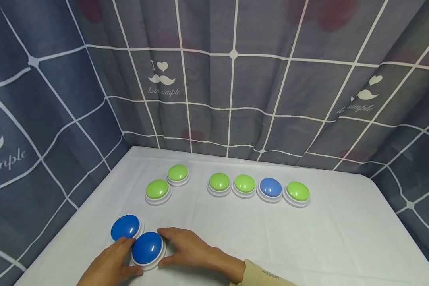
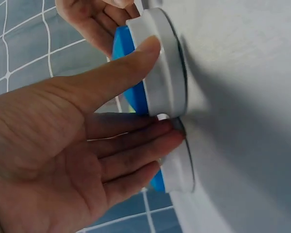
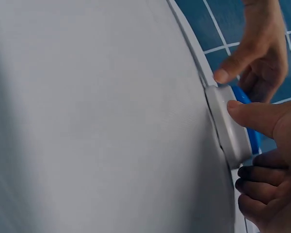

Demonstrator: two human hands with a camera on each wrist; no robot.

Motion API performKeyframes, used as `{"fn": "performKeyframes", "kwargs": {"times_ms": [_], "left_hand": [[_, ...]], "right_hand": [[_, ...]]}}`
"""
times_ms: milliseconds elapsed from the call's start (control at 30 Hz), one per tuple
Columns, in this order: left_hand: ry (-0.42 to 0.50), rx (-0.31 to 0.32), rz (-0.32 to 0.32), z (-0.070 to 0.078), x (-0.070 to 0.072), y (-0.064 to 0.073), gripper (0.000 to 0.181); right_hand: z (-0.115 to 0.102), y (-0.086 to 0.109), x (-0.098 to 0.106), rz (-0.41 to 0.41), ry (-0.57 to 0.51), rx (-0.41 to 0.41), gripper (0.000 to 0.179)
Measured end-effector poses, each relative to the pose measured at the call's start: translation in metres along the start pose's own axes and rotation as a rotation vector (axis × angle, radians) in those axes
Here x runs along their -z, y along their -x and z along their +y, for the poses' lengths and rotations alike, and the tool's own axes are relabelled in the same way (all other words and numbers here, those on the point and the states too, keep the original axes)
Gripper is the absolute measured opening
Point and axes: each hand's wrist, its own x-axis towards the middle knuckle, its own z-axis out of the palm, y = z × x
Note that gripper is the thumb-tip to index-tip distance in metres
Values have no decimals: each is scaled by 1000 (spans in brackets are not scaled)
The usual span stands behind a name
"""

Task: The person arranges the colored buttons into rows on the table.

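Observation:
A blue push button [image 1: 147,248] with a white round base lies on the white table near its front left. My left hand [image 1: 111,262] holds its left side, with the thumb on the white base and the fingers reaching between it and a second blue push button [image 1: 125,227]. That second button sits just behind and to the left, partly covered by my left fingers. From the other side, my right hand [image 1: 190,249] holds the nearer button, its thumb [image 3: 247,114] against the base wall.
At the back left, two green push buttons [image 1: 157,189] stand close together. A row toward the back middle has green push buttons [image 1: 244,183] and a lighter blue push button [image 1: 270,187]. Grey checked curtains [image 1: 207,79] enclose the white table [image 1: 307,238].

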Motion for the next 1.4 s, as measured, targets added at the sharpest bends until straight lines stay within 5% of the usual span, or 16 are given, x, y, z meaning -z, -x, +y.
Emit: {"fn": "performKeyframes", "kwargs": {"times_ms": [233, 500, 700, 967, 1400], "left_hand": [[-5, -42, 62, 10, 4, -3, 80], [-4, -206, 162, 37, 19, -12, 60], [-5, -364, 228, 68, 21, -39, 52], [19, -627, 296, 106, -6, -86, 50], [98, -696, 230, 133, -12, -120, 52]], "right_hand": [[0, 0, -3, 52, -4, -22, 67], [18, 18, 9, 206, -28, -28, 62], [46, 38, 28, 323, -52, -47, 63], [87, 73, 48, 407, -21, -128, 63], [110, 89, 67, 421, -18, -225, 63]]}}
